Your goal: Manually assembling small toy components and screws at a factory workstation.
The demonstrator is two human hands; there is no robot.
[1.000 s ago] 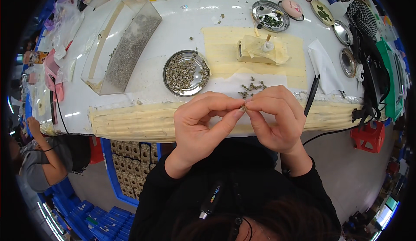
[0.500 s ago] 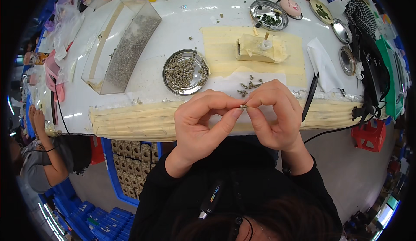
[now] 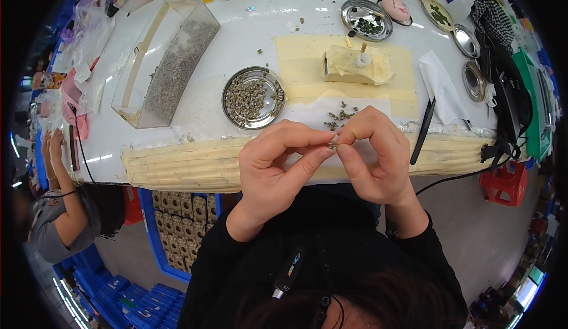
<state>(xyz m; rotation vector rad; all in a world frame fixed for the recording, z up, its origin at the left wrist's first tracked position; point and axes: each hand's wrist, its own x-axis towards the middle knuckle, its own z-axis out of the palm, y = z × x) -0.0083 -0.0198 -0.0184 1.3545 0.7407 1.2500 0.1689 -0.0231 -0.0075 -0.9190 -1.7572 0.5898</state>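
Observation:
Over the table's front edge, my left hand (image 3: 278, 166) and my right hand (image 3: 377, 157) meet fingertip to fingertip. Both pinch one small metal part (image 3: 332, 146), mostly covered by thumbs and forefingers, so its exact kind is unclear. Just beyond the fingers a loose group of similar small metal parts (image 3: 341, 116) lies on white paper. A round steel dish (image 3: 283, 99) holding many such parts stands left of the hands. Farther off, a tape-wrapped block (image 3: 349, 76) with a small white cup (image 3: 363, 61) on it sits on yellow tape.
A clear bin (image 3: 127, 83) of tiny parts stands far left. Black tweezers (image 3: 423, 131) lie beside a white cloth (image 3: 441, 86) at right. A steel plate (image 3: 387, 33) with dark green pieces is at the back. A co-worker's arm (image 3: 71, 205) shows at left.
My right fingers have shifted slightly up and tilted at the small metal part, which now shows less. My left hand stays nearly in place. The co-worker's hands at far left have moved up.

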